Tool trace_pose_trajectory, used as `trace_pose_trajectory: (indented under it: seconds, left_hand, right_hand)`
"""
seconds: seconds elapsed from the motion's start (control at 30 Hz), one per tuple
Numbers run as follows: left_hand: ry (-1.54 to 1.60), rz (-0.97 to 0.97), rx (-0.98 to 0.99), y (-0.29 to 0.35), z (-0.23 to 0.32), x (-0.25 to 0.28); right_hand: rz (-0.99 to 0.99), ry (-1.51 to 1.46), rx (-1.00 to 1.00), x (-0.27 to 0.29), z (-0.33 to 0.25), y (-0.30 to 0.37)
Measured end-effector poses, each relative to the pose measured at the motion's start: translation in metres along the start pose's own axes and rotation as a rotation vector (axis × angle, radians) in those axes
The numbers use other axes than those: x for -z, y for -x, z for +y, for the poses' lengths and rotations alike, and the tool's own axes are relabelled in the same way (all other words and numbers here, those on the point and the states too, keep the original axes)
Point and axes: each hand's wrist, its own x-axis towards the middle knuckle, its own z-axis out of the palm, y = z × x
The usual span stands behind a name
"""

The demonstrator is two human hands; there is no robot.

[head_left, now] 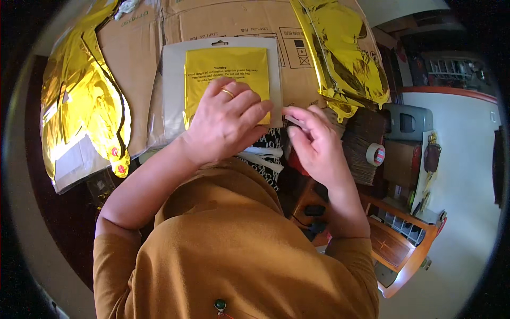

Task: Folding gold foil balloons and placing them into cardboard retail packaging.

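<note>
A flat package (260, 61) with a folded gold foil sheet and a grey backing card (172, 69) lies in front of me, in a clear sleeve with a hang hole at its top. My left hand (226, 119), a ring on one finger, is closed over the lower part of the package, its fingers bent; the fingertips are partly hidden. Just past the package's lower right corner, my right hand (316, 141) pinches a thin pale strip (295, 122) between thumb and fingers. Whether the strip belongs to the sleeve I cannot tell.
Shiny gold foil balloons lie at the left (87, 106) and at the right (348, 53) on brown cardboard (228, 24). Right of my right hand are a stack of brown card pieces (361, 146), a tape roll (375, 154) and a grey plastic bin (409, 121). A wooden chair (396, 244) stands lower right.
</note>
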Motion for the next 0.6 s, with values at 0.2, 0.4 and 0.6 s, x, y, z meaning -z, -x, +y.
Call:
trace_pose_trajectory:
  seconds: [0.2, 0.4, 0.6]
  left_hand:
    - [0.018, -0.237, 0.024, -0.002, -0.014, 0.025]
    - [0.08, -0.247, 0.029, 0.008, -0.027, 0.02]
    - [0.077, -0.216, 0.004, 0.012, -0.022, 0.015]
  right_hand:
    - [-0.002, 0.093, 0.096, -0.025, 0.006, -0.016]
    - [0.115, 0.23, 0.448, -0.024, 0.007, -0.014]
    - [0.17, 0.384, 0.749, -0.028, 0.027, 0.0]
